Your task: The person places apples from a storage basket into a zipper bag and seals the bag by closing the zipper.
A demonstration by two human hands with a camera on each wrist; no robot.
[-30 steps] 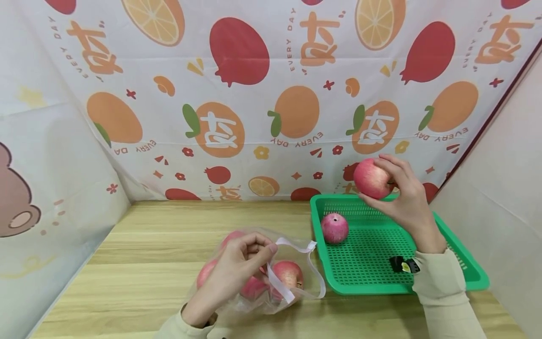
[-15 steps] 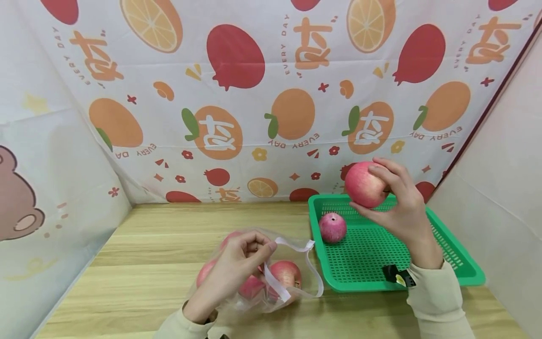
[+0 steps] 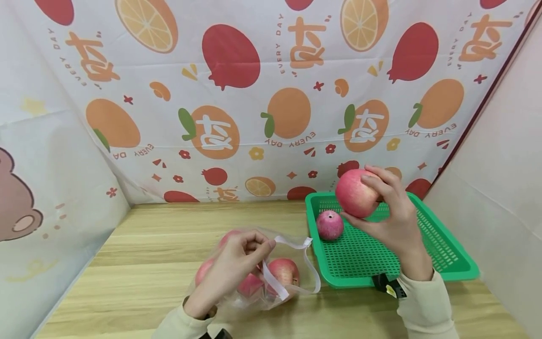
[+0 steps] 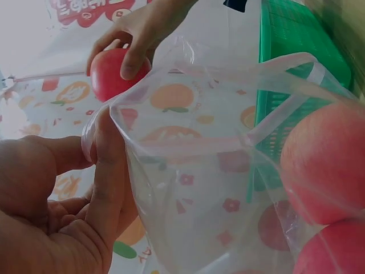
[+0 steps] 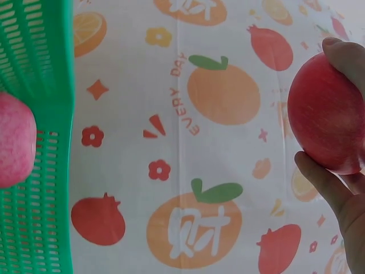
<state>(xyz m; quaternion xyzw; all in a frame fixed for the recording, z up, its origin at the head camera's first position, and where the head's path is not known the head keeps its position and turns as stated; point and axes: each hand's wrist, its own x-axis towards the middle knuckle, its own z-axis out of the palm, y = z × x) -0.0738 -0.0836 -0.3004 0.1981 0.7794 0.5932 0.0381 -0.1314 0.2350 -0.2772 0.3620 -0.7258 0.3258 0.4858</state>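
My right hand grips a pink-red apple between thumb and fingers, raised above the green plastic basket. With thumb and finger, my left hand pinches the rim of a clear plastic bag that has a pale band round its mouth. Several apples lie inside the bag, one of them an apple near its mouth. In the left wrist view the bag's mouth stands open, with the held apple beyond it. Another apple sits in the basket's left corner.
A wooden table carries the bag and the basket, which stand side by side. Behind them hangs a fruit-print cloth. White walls close off the sides.
My right hand has brought the apple left and slightly lower over the basket. The left hand keeps its hold on the bag's rim. The head view has shifted a little.
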